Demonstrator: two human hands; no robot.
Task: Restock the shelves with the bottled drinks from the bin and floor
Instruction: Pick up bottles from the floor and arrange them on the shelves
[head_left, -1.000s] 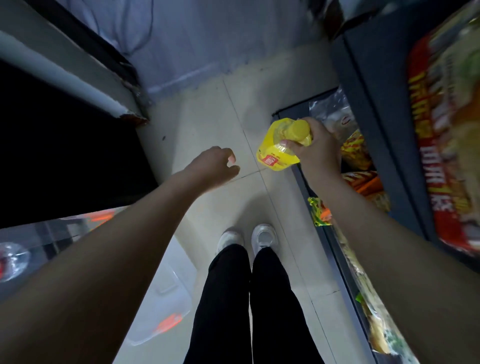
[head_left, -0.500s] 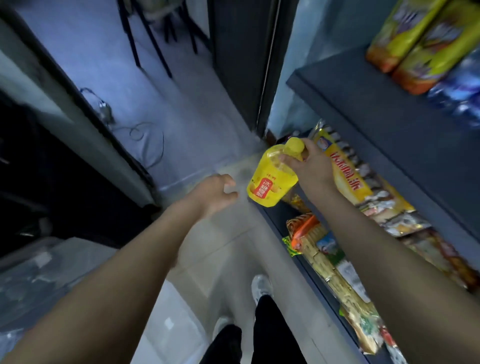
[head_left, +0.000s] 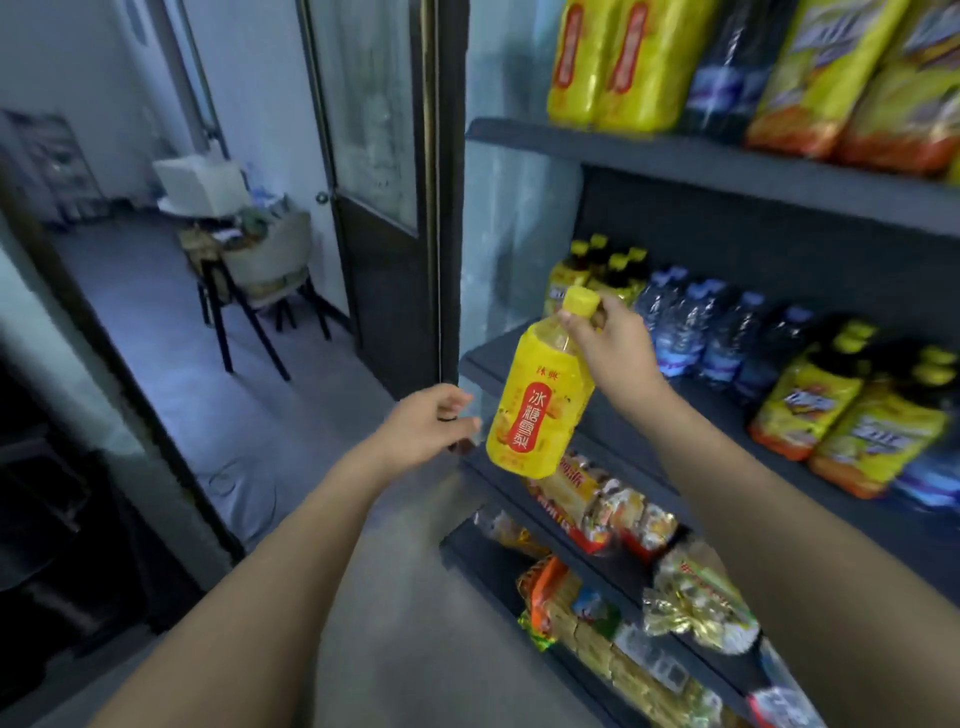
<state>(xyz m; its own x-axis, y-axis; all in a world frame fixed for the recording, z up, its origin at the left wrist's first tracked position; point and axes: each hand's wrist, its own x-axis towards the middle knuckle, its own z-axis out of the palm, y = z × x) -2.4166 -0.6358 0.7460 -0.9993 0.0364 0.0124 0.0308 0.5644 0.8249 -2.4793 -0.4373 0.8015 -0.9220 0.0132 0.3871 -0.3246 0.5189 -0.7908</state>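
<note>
Shelves (head_left: 727, 174) of drinks (head_left: 696, 332), grey floor (head_left: 249, 415), dark door (head_left: 384, 291), right hand (head_left: 618, 353) gripping yellow bottle (head_left: 540, 410)

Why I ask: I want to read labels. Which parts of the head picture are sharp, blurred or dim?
Head view: the bottle in the right hand is sharp, its red label legible; head view: the yellow packs at far right smear with blur; head view: the lower left is near black, the floor beyond dim and bluish.
</note>
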